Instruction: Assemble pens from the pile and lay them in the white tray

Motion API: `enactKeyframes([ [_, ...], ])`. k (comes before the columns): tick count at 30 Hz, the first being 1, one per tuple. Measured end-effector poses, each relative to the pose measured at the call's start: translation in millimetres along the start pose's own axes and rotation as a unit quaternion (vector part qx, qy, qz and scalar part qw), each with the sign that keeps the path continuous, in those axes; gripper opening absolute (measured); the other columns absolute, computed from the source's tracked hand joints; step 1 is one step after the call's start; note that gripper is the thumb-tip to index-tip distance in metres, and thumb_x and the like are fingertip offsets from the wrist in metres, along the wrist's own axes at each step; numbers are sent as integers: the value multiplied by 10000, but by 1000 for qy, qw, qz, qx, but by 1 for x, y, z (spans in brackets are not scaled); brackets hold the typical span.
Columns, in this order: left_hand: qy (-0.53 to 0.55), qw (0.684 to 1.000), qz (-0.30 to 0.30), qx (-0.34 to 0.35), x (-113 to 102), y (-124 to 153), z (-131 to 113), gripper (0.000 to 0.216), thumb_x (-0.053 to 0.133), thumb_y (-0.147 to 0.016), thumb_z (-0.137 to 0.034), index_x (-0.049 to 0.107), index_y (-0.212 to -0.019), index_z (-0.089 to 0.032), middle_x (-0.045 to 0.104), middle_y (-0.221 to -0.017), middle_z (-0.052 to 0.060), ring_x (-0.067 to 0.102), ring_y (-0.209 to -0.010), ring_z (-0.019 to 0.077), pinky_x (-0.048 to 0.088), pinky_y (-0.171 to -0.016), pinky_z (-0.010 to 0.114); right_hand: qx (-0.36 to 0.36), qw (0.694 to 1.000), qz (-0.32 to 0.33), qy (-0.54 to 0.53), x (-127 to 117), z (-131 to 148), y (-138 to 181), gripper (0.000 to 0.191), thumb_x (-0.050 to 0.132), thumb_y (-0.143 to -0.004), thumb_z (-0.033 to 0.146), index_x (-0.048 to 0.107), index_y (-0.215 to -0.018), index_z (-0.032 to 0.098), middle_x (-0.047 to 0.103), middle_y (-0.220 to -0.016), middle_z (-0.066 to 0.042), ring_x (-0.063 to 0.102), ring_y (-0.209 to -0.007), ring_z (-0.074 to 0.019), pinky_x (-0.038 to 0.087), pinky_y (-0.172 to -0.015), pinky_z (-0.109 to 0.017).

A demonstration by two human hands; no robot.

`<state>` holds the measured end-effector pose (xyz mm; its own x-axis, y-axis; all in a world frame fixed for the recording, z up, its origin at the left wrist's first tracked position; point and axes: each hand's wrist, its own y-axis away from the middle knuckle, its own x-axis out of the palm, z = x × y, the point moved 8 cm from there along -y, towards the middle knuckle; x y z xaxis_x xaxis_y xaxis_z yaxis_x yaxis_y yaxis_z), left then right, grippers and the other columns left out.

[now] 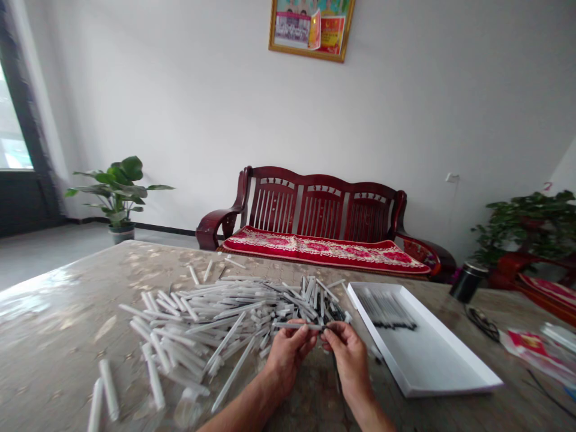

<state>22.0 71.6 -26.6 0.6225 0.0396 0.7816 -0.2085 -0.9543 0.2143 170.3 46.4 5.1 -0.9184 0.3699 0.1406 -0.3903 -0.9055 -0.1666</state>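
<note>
My left hand (288, 351) and my right hand (347, 353) meet over the near middle of the table. Both pinch one thin pen (300, 326) held level between them, the left on its pale barrel, the right on its dark end. Just beyond the hands lies a wide heap of white pen barrels and caps (211, 318), mixed with dark parts near its right side. A white shallow tray (432, 360) lies to the right, with a row of dark pens (387, 309) in its far corner.
The marble-patterned table (58, 324) carries a black cup (468, 282), a dark cable (482, 321) and red printed paper (531, 345) at the right. Behind stand a red wooden bench (319, 225) and potted plants (117, 192).
</note>
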Motion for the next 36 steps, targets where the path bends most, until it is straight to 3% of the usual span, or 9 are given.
enactKeyframes([
  [11,-9,1000,11,5,2,2,0,332,922,-537,-185,662,-741,-150,739,-701,23,713,-671,145,583,-654,216,-18,999,4,39,1,3,0,302,779,-610,426,683,-755,179,704,-674,-34,652,-618,-197,534,-559,-279],
  [19,-31,999,17,18,4,2,-2,433,957,-435,-288,660,-715,-145,735,-689,23,693,-649,142,570,-643,230,-37,996,26,82,0,-7,-4,409,741,-655,537,701,-852,180,737,-788,-78,684,-677,-232,567,-619,-324],
  [23,-51,998,14,29,3,2,-3,434,947,-448,-323,656,-715,-143,735,-689,30,691,-654,149,563,-644,243,-104,976,54,185,1,0,-3,359,627,-791,544,686,-864,198,729,-783,-74,667,-679,-216,545,-626,-298],
  [27,-66,997,15,38,2,2,-3,430,938,-463,-339,647,-713,-144,733,-682,30,679,-631,141,556,-635,244,-195,933,61,295,6,19,6,308,517,-889,495,654,-873,220,718,-812,-67,664,-743,-212,513,-660,-280],
  [30,-80,996,27,37,5,3,-2,434,939,-456,-342,637,-698,-147,728,-654,27,671,-606,139,554,-626,246,-241,903,45,354,9,29,12,365,399,-945,500,611,-810,235,686,-749,-48,636,-681,-196,466,-613,-267],
  [33,-91,994,40,36,8,4,-1,429,939,-459,-340,631,-689,-150,727,-642,27,671,-601,142,553,-620,248,-236,891,36,385,9,26,11,449,309,-968,530,568,-736,246,649,-661,-34,606,-604,-188,419,-559,-267],
  [36,-92,994,41,36,9,4,0,438,939,-451,-349,626,-685,-152,727,-635,28,669,-592,144,549,-606,245,-183,909,58,369,6,14,6,479,302,-962,564,569,-722,247,652,-638,-29,613,-584,-188,421,-543,-267],
])
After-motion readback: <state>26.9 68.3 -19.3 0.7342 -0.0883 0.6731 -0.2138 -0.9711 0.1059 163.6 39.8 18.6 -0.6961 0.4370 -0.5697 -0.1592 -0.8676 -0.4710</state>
